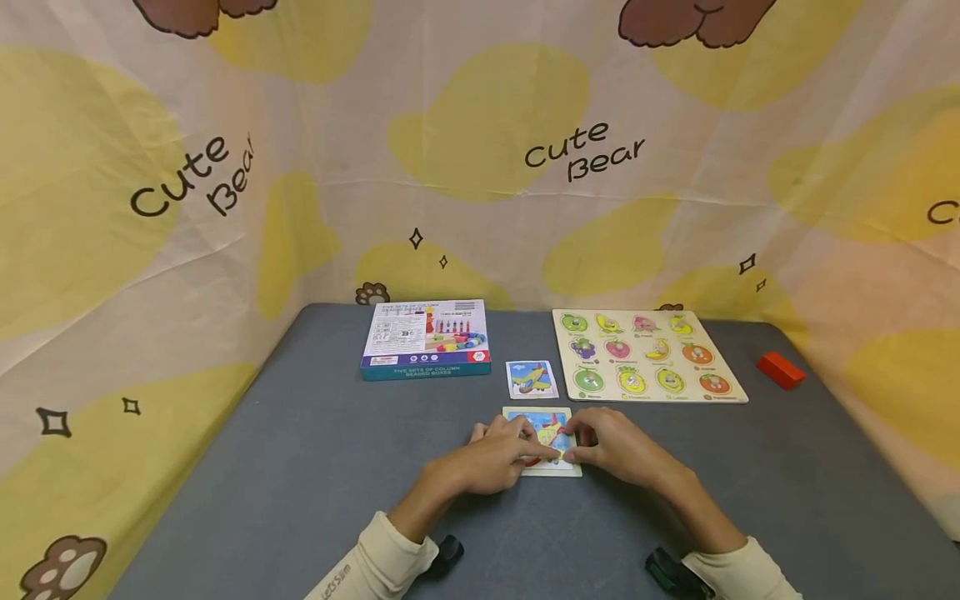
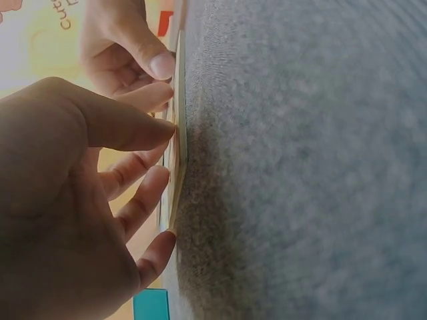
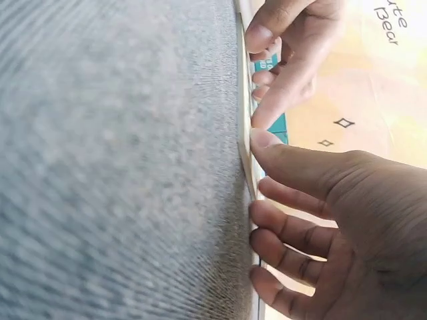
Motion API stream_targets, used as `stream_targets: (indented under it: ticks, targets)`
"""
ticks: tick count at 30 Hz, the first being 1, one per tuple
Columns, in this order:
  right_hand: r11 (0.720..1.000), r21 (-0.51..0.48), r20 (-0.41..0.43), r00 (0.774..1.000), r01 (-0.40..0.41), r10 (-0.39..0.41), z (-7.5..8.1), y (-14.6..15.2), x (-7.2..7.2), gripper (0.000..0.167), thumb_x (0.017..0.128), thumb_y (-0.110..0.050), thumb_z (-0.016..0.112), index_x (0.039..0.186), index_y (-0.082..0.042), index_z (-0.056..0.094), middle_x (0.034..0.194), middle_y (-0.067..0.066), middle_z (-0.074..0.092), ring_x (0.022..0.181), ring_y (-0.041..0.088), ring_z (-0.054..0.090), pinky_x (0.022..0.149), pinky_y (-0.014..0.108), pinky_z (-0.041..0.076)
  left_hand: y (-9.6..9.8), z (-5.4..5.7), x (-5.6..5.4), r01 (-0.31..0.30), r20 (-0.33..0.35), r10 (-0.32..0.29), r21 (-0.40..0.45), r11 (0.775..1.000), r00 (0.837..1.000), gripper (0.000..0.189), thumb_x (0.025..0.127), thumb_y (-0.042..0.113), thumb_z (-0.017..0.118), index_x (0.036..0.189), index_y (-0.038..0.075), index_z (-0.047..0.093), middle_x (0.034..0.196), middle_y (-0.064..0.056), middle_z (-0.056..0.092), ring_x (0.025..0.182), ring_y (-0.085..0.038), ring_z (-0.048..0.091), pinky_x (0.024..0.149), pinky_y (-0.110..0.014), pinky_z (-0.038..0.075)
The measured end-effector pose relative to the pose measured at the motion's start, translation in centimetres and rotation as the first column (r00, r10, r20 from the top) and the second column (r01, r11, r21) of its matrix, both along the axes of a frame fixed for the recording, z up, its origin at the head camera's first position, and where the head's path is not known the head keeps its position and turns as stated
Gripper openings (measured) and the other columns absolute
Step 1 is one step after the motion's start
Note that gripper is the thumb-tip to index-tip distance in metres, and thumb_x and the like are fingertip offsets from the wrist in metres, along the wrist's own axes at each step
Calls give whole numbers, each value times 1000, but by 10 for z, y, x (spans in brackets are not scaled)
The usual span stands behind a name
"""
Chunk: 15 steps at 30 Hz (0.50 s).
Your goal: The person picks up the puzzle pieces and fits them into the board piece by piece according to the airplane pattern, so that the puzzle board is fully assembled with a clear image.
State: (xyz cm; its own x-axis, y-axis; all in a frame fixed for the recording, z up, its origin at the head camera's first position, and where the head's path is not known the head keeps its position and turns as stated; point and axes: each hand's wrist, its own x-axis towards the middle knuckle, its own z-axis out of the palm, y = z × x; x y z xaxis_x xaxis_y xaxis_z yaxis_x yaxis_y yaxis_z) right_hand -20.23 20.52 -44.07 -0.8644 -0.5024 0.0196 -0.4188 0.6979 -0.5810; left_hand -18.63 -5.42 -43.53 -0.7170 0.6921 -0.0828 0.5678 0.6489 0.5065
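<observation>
A small square jigsaw puzzle board (image 1: 558, 470) with a pale frame and a colourful picture lies flat on the grey table. My left hand (image 1: 491, 456) rests on its left part, with the index finger stretched across to the lower right of the picture. My right hand (image 1: 618, 446) is at the right side, thumb and index fingertips touching the picture apart from each other. In the left wrist view, the left fingertips (image 2: 163, 243) spread along the thin board. From the right wrist, the right thumb (image 3: 270, 141) presses on top near the corner. Both hands cover parts of the picture.
Just behind the board lies a card (image 1: 532, 380) picturing a yellow airplane. A flat toy box (image 1: 426, 340) stands at the back left. To the back right are a fruit puzzle board (image 1: 648, 357) and a red block (image 1: 782, 370) near the table's right edge.
</observation>
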Motion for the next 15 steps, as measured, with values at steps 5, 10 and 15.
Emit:
stream_targets:
  ticks: [5,10,15]
  targets:
    - [1000,27,5,1000,-13,13,9,10,0,31,95,-31,81,114,-8,74,83,-8,59,75,5,52,68,27,46,1,-1,-1,-11,-3,11,-12,1000,1000,50,106,13,56,143,44,66,123,9,56,102,-11,41,80,-36,29]
    - [999,41,13,999,33,-34,23,31,-1,39,96,-31,80,123,-5,72,89,-6,63,81,9,56,74,29,48,-3,1,-2,-2,19,2,-12,1000,1000,39,107,40,63,145,40,65,131,9,59,112,-12,45,86,-38,31]
    - [991,85,-20,995,102,-101,26,62,-1,53,97,-35,79,136,-3,65,94,-6,63,85,12,57,76,30,49,-12,3,0,-38,47,37,39,998,998,53,102,61,60,148,35,64,144,8,58,125,-17,48,93,-44,33]
